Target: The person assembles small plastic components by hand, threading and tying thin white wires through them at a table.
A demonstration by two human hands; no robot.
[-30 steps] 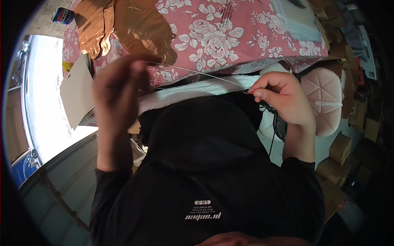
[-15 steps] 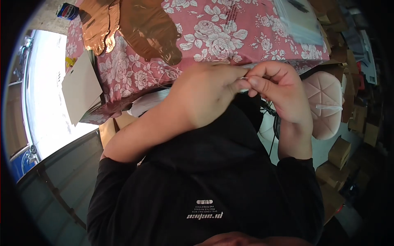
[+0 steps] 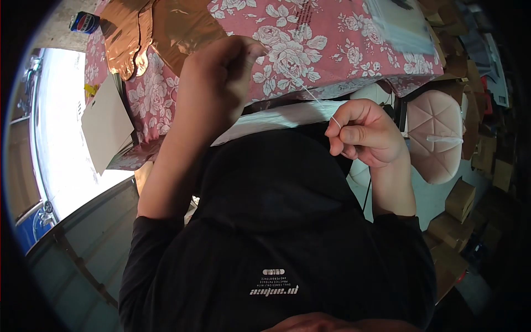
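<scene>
A thin white thread (image 3: 310, 93) runs at a slant over the pink floral tablecloth (image 3: 332, 52). Its lower end passes into my right hand (image 3: 368, 133), whose thumb and index finger are pinched on it. My left hand (image 3: 218, 74), closed with the thumb on top, is up over the table beside the bronze foil sheets (image 3: 182, 30). The thread's upper part leads toward this thumb and fades against the flower print; the grip itself is hard to see. White material (image 3: 276, 117) lies along the near table edge, by my lap.
A blue can (image 3: 84, 22) stands at the far left, above grey cards (image 3: 108, 127) at the table's left edge. Clear plastic bags (image 3: 401, 27) lie at the back right. To the right are a padded pink seat (image 3: 434, 135) and cardboard boxes (image 3: 460, 199).
My hands have parted. My left hand has moved up and to the left, my right hand slightly down, and the thread is now stretched out between them.
</scene>
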